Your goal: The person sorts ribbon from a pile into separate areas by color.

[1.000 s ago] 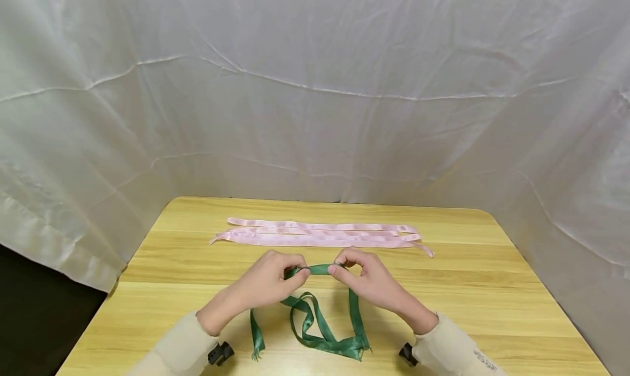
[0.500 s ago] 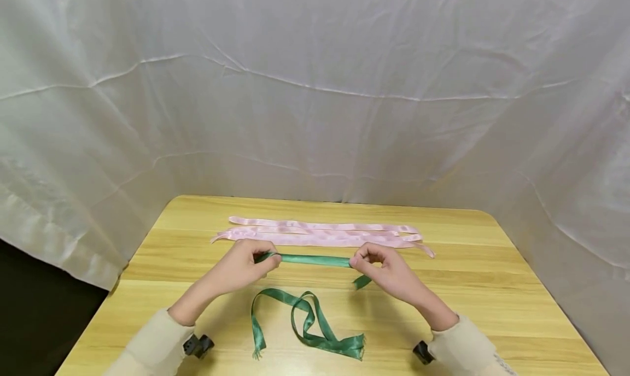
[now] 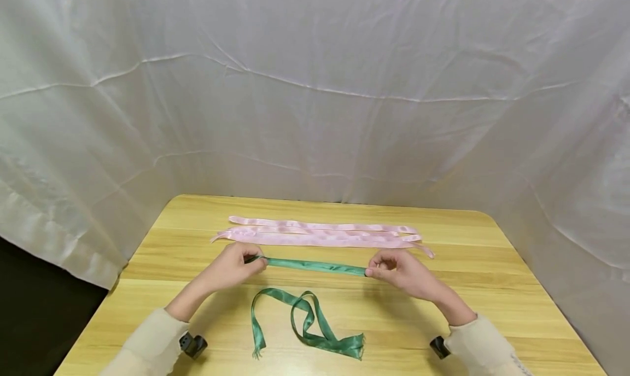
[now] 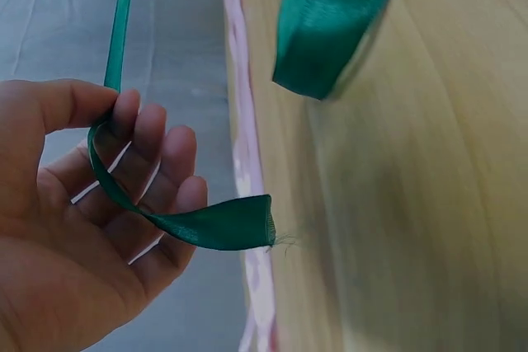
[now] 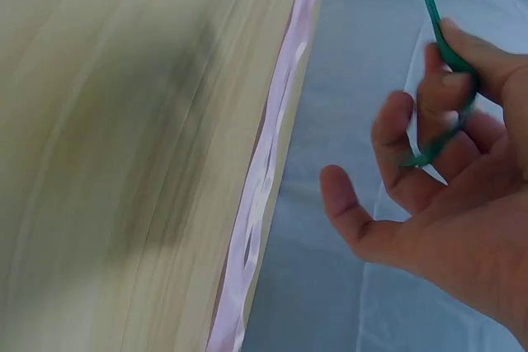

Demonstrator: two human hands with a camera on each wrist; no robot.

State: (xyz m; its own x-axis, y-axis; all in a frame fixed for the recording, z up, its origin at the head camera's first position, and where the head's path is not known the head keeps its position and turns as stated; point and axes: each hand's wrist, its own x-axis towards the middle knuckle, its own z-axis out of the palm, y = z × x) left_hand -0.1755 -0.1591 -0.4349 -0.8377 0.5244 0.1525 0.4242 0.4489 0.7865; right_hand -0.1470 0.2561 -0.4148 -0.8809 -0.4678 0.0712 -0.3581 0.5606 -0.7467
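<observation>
A green satin ribbon (image 3: 315,265) is stretched nearly straight between both hands, above the table. My left hand (image 3: 236,266) pinches it between thumb and index finger; in the left wrist view its frayed loose end (image 4: 223,224) hangs across the other fingers. At the opposite end my right hand (image 3: 401,272) pinches the ribbon with thumb and forefinger, and a short tail (image 5: 441,146) curls inside the fingers in the right wrist view. Below them more green ribbon (image 3: 320,340) lies on the table, looped and crossing itself, with frayed ends.
Several pink satin ribbons (image 3: 315,238) lie side by side along the far part of the wooden table (image 3: 492,288). A pale curtain (image 3: 315,119) hangs behind and beside the table. Each sleeve carries a small black device near the wrist.
My hands have moved apart, drawing the held ribbon from a short span to a long taut one. It has come away from the green ribbon on the table; the pink ribbons stayed put.
</observation>
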